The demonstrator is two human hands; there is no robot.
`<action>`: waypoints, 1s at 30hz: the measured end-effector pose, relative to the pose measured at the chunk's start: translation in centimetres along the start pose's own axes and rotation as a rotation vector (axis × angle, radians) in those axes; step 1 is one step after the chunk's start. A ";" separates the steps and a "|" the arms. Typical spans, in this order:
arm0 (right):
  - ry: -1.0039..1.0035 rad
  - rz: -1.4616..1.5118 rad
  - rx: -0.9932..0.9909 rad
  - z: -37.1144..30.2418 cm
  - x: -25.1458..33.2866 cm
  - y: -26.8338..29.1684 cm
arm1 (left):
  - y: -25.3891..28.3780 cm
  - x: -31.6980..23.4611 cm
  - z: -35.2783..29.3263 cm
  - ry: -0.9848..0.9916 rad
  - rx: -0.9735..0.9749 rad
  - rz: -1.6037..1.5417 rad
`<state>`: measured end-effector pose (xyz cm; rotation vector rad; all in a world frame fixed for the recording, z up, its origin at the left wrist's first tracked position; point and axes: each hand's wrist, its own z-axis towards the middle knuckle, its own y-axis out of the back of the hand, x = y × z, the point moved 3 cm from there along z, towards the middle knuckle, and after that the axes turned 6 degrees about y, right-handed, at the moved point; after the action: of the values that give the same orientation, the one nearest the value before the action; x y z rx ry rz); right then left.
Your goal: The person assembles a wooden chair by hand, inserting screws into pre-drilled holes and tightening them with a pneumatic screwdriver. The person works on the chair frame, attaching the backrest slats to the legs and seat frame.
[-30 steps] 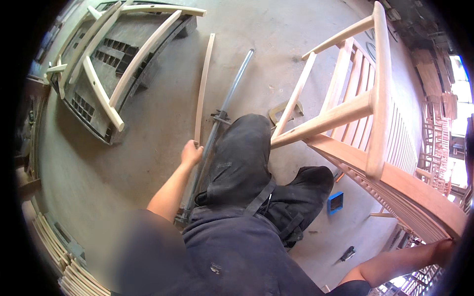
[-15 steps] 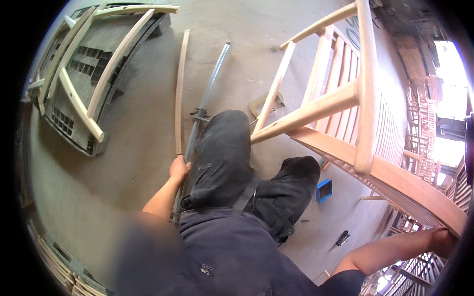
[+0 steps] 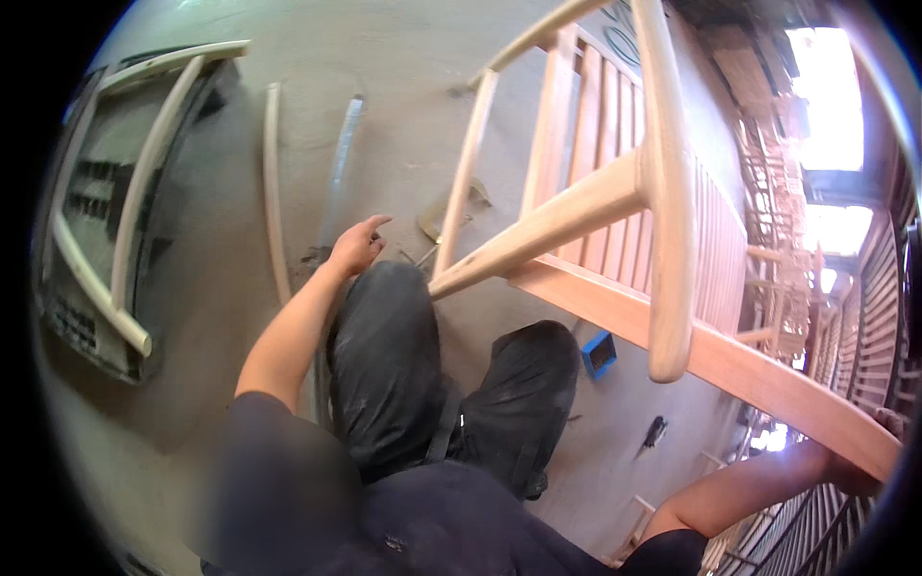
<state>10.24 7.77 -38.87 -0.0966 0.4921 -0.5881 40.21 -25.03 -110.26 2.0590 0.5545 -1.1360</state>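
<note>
A slatted wooden bench (image 3: 615, 300) lies tipped over in front of me and to my right, its armrest and legs facing me. At the far right, my right hand (image 3: 869, 463) holds the end of its long rail, fingers curled over the edge; part of that hand is in shadow. My left hand (image 3: 359, 246) is above my left knee, fingers stretched and holding nothing that I can see. Below it on the floor lies a long metal bar clamp (image 3: 345, 154), partly hidden by the hand and leg. A yellowish C-clamp (image 3: 444, 213) lies beside the bench leg.
Left of the bar clamp, a narrow wooden strip (image 3: 274, 182) lies on the floor. A dark pallet (image 3: 91, 274) with curved wooden parts is farther left. A blue box (image 3: 598, 355) and a small black tool (image 3: 656, 432) are under the rail. Stacked wooden furniture (image 3: 773, 211) lines the right.
My left hand has left the near end of the wooden strip and bar clamp and moved forward, fingers now extended. My view has shifted; my right hand stays on the rail.
</note>
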 end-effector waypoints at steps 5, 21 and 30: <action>0.050 0.024 -0.009 -0.3 2.4 -0.2 | -7.9 -3.5 6.6 -0.275 0.120 0.555; 0.154 0.035 0.059 -0.9 4.4 -2.0 | -4.5 3.1 8.2 -0.183 0.197 0.983; 0.378 -0.020 0.302 -0.4 3.3 0.4 | 3.9 -4.5 3.4 0.101 -0.030 0.693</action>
<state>12.62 6.26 -40.73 0.3023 0.7621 -0.6977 38.55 -30.28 -106.23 2.0410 -0.1091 -0.6088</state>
